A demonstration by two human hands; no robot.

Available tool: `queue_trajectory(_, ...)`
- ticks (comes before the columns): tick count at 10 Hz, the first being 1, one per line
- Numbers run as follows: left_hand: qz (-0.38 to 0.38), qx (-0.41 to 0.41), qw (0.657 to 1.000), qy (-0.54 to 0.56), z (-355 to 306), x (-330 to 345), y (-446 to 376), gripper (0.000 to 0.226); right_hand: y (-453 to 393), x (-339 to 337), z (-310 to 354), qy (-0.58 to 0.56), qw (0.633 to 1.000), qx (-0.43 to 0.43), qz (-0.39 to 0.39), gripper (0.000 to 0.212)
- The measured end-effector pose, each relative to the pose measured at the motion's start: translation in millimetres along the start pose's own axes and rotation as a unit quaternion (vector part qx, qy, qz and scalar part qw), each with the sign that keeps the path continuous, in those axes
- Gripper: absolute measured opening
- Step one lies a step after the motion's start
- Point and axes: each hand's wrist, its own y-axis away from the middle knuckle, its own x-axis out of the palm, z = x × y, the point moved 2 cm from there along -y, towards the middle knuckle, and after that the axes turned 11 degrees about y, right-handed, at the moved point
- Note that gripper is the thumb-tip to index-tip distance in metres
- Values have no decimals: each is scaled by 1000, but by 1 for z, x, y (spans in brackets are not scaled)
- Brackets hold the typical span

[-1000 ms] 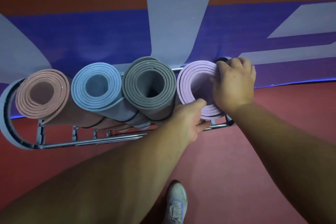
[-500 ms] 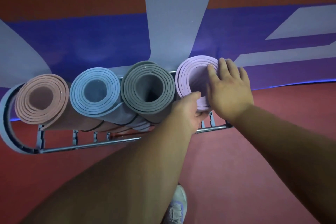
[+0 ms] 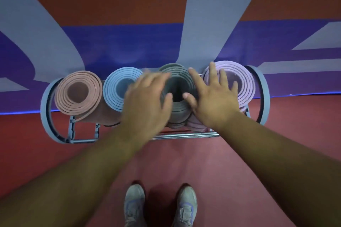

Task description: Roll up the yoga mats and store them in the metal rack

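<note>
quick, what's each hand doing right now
Left hand: open, fingers spread, holding nothing.
Right hand: open, fingers spread, holding nothing.

Four rolled yoga mats stand on end in one metal rack (image 3: 184, 135): counted from the rack's left end ring, a pink mat (image 3: 78, 92), a blue mat (image 3: 116, 90), a grey mat (image 3: 177, 79) and a lilac mat (image 3: 241, 79). Two hands are above the rack, the left hand (image 3: 147, 101) and the right hand (image 3: 212, 97). Two shoes stand on the floor in front of the rack, a left shoe (image 3: 133, 206) and a right shoe (image 3: 185, 206).
</note>
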Motion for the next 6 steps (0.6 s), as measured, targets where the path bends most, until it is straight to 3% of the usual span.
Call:
queue_trajectory(1,143,-52,965,-212,57,-5,-8,79,-7,5,17,12,1000,-1,25,74)
queue_trajectory(2,178,-61,961,-204,82,10,-9,79,-10,19,28,4,999,12,37,75)
queue_trajectory(3,153,-55,967,-195,85,19,-13,74,-15,24,29,11,1000,24,5,76)
queue_trajectory(6,170,-44,971,-163,91,-3,-16,79,-17,12,20,2,999,14,51,80)
